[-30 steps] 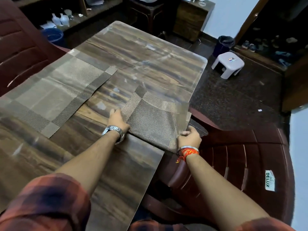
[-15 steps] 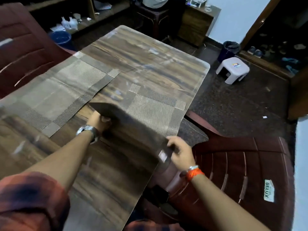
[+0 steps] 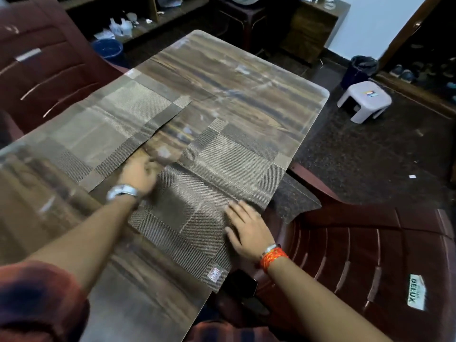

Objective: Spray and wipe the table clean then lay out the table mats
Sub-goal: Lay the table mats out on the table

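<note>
A second mat lies unfolded along the bench's right edge, beside the first mat. Right hand rests flat on it, grip apart; left hand is blurred, grip unclear.

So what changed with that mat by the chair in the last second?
The near mat went from folded to fully open: both hands lifted its top flap and swung it back toward the person. Now it lies flat, the left hand and right hand open and resting on it. The far mat and table stayed put.
</note>
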Demonstrator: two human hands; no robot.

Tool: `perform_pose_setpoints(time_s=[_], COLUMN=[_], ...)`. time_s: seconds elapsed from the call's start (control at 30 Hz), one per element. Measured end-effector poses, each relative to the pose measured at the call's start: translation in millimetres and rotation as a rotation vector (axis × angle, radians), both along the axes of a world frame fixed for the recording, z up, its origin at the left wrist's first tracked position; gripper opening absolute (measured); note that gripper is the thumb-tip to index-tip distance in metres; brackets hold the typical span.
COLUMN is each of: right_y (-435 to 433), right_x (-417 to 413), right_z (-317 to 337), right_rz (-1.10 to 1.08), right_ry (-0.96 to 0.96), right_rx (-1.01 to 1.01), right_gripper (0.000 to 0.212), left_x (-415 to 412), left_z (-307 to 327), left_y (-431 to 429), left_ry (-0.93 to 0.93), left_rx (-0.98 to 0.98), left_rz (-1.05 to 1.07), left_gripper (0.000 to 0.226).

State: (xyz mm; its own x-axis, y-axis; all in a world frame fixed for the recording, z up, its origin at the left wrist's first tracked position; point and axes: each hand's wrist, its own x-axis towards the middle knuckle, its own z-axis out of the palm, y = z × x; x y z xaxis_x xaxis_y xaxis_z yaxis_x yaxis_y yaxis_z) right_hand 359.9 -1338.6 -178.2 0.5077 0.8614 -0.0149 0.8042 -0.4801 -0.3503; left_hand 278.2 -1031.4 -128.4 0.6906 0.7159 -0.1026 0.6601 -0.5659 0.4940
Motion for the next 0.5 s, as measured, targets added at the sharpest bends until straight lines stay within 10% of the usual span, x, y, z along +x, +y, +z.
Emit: perform_pose_setpoints(time_s=[0.17, 0.5], right_y=[25, 27], right_x=[10, 11], right_z=[-14, -30], right_rz=[-0.142, -0.327], right_ry=[-0.029, 0.038], right_rx=[-0.177, -0.232], right_gripper=[0.079, 0.098], left_x=[47, 72], left_z=[-38, -70], left_y=[-96, -129], left_ry=[0.192, 0.415], left_rx=[0.025, 0.041], left_rz=[-0.252, -0.33], left_gripper=[0.073, 0.073])
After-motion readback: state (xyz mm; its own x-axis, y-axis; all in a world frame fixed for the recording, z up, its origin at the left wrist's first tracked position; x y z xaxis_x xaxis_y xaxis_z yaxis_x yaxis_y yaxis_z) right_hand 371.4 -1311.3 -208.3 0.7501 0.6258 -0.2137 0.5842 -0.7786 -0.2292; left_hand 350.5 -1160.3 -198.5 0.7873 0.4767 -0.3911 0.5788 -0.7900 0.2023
